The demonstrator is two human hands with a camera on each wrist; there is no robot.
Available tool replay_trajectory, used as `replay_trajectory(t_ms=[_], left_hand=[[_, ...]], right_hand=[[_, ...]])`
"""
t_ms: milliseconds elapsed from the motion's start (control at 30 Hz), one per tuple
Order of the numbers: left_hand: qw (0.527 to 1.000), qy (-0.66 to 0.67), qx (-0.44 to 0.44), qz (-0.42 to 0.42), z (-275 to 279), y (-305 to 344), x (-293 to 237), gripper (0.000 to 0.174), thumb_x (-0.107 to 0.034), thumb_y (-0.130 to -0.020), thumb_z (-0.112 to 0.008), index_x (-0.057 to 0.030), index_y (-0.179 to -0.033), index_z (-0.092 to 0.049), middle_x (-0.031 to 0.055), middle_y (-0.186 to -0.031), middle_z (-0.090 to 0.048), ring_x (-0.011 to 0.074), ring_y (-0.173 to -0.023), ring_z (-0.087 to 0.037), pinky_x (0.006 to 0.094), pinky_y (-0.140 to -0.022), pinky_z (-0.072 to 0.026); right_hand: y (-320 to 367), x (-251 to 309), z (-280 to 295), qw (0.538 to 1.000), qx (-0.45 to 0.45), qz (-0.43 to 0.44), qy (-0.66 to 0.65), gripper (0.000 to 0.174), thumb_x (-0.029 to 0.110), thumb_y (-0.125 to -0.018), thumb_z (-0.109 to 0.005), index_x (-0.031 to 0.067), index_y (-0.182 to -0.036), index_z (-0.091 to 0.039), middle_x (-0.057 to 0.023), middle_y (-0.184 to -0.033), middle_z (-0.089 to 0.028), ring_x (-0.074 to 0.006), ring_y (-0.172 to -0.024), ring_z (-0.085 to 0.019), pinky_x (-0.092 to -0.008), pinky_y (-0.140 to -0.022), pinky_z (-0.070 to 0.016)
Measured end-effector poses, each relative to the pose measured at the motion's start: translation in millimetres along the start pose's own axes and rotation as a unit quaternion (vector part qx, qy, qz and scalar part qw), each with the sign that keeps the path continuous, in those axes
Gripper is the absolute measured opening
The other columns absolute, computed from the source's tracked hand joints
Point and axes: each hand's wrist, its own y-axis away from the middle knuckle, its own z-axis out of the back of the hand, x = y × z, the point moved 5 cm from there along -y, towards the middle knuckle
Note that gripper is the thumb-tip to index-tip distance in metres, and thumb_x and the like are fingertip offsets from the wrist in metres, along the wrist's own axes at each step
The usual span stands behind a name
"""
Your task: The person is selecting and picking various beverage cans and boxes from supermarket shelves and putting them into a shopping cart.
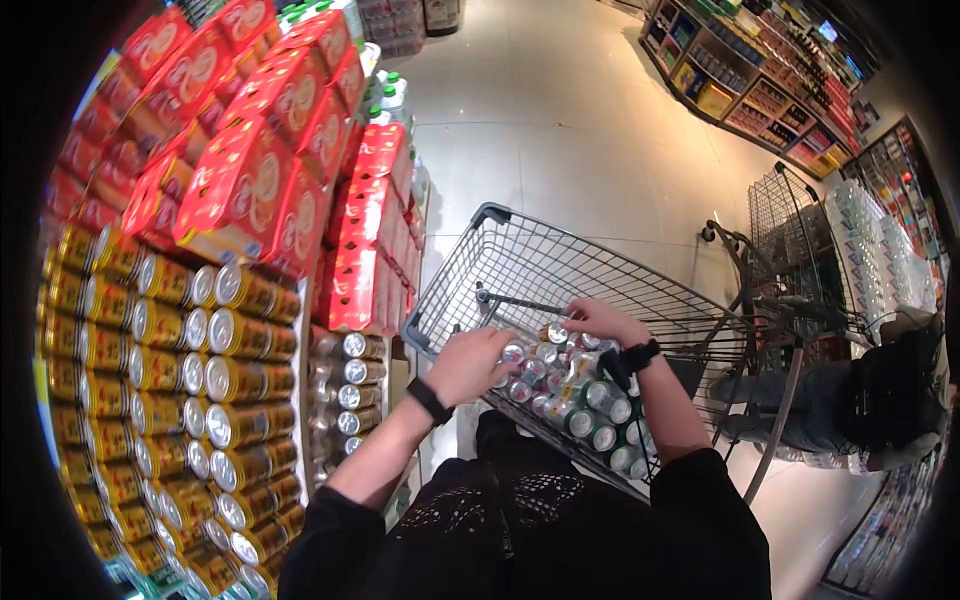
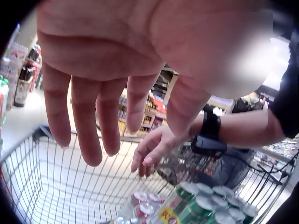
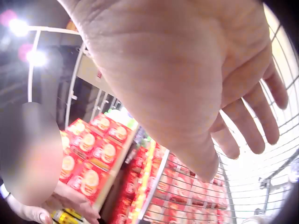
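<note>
A wire shopping cart stands in front of me with wrapped packs of drink cans in its near part. My left hand is over the cart's left side, beside small red-and-silver cans. In the left wrist view its fingers hang down apart and hold nothing. My right hand hovers palm down above the cans' far side, fingers loosely bent and without anything in them. Nearer my body lies a clear-wrapped pack of green cans; a yellow label shows beside it in the left wrist view.
Gold cans are stacked along the left, with red cartons behind them. Another cart stands to the right near a person's legs and wrapped bottles. Shelves stand across the tiled floor.
</note>
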Motion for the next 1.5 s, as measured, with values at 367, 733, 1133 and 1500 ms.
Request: replay_trajectory(t_ms=[367, 733, 1133, 1500], left_hand=[[0.925, -0.138, 0.328, 0.133, -240.3, -175.8, 107.3, 0.031, -0.028, -0.080, -0.063, -0.0088, -0.103, -0.071, 0.0138, -0.104, -0.070, 0.0284, -0.102, -0.066, 0.0457, -0.089, -0.0472], [0.870, -0.109, 0.356, 0.322, -403.3, -199.6, 151.6, 0.051, -0.031, -0.097, -0.042, -0.0021, -0.139, -0.042, 0.0100, -0.137, -0.051, 0.0341, -0.119, -0.055, 0.0635, -0.097, -0.0357], [0.865, -0.172, 0.404, 0.243, -399.7, -227.3, 147.6, 0.042, -0.034, -0.098, -0.038, -0.0139, -0.130, -0.056, 0.0078, -0.128, -0.059, 0.0266, -0.108, -0.062, 0.0550, -0.068, -0.0527], [0.963, 0.089, 0.182, 0.178, -179.5, -201.1, 132.8, 0.065, -0.030, -0.071, -0.076, 0.0057, -0.115, -0.045, 0.0257, -0.097, -0.065, 0.0381, -0.093, -0.065, 0.0416, -0.081, -0.0524]], right_hand=[[-166.6, -150.4, -92.6, 0.957, 0.082, -0.084, 0.266, 0.043, 0.028, -0.081, -0.061, 0.0214, -0.123, -0.061, -0.0136, -0.121, -0.061, -0.0331, -0.116, -0.055, -0.0572, -0.098, -0.0362], [-181.2, -205.2, -138.0, 0.965, 0.044, -0.085, 0.246, 0.023, 0.035, -0.083, -0.060, 0.0269, -0.104, -0.067, -0.0124, -0.120, -0.051, -0.0382, -0.107, -0.055, -0.0498, -0.096, -0.0381], [-183.7, -191.5, -78.8, 0.975, 0.007, -0.119, 0.186, 0.042, 0.017, -0.063, -0.078, 0.0226, -0.102, -0.064, -0.0123, -0.115, -0.052, -0.0403, -0.103, -0.054, -0.0473, -0.090, -0.0456], [-105.2, -54.2, 60.3, 0.991, -0.036, 0.131, 0.002, 0.042, 0.014, -0.066, -0.080, 0.0074, -0.103, -0.062, -0.0099, -0.103, -0.064, -0.0213, -0.100, -0.060, -0.0329, -0.086, -0.0485]])
